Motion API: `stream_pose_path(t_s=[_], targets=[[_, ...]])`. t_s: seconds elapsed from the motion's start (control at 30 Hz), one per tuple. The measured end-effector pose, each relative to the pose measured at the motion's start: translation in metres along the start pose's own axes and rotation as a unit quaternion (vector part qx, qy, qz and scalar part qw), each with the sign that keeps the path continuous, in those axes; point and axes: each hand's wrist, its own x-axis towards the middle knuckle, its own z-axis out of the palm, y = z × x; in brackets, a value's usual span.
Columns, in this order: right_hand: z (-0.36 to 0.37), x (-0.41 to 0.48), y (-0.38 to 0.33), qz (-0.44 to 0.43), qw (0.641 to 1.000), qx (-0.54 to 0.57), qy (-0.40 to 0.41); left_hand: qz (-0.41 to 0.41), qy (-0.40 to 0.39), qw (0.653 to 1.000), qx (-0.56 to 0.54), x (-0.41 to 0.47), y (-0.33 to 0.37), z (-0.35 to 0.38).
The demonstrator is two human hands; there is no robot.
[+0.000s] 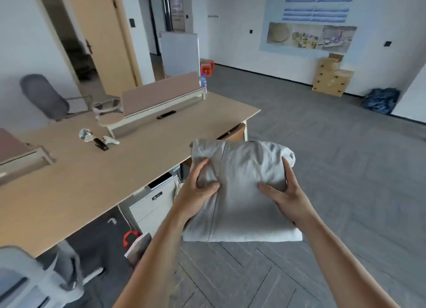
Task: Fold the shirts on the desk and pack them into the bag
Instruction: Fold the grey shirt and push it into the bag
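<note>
Head view, inspector: Which step was in hand, and where was the shirt?

Recorder: The folded shirt (244, 192) was off the worktop (92, 181), held in the air over the floor beside the worktop's right end. Folding of this piece was judged done, and the carry to the bag was the step in hand.

Inspector: And the bag?

Recorder: None could be identified with certainty. A dark bundle (380, 100) lay by the far wall, well apart from the shirt; whether it was the bag could not be told. The next move was judged to call for finding the bag's mouth and lowering the shirt in flat, so the folds hold.

Inspector: Hands?

Recorder: Both forearms reached forward. The left hand (198, 188) gripped the shirt's left side, thumb on top, fingers bunching the cloth. The right hand (284, 192) clamped the right edge, thumb on top.
</note>
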Motion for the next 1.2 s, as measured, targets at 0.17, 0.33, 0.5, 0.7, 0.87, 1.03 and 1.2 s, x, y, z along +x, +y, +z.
stream_pose_path(t_s=[0.17,0.33,0.5,0.7,0.87,1.03,1.2], targets=[[0.028,0.121,0.010,-0.004,0.995,-0.038,-0.097,-0.046,0.103,0.994,0.001,0.066,-0.049,-0.010],[0.064,0.245,0.029,0.002,0.983,-0.079,-0.166,-0.079,0.167,0.983,-0.018,0.150,-0.096,-0.018],[0.071,0.346,0.046,0.015,0.972,-0.069,-0.225,-0.104,0.194,0.975,-0.040,0.224,-0.116,-0.012],[0.075,0.432,0.066,0.012,0.956,-0.062,-0.285,-0.140,0.246,0.958,-0.036,0.277,-0.120,0.006],[0.069,0.500,0.097,0.000,0.927,-0.058,-0.371,-0.163,0.315,0.935,-0.010,0.309,-0.138,0.050],[0.042,0.555,0.143,0.002,0.894,-0.046,-0.445,-0.216,0.387,0.896,-0.006,0.336,-0.155,0.118],[0.009,0.586,0.210,0.050,0.866,-0.060,-0.494,-0.272,0.416,0.867,0.002,0.345,-0.191,0.194]])
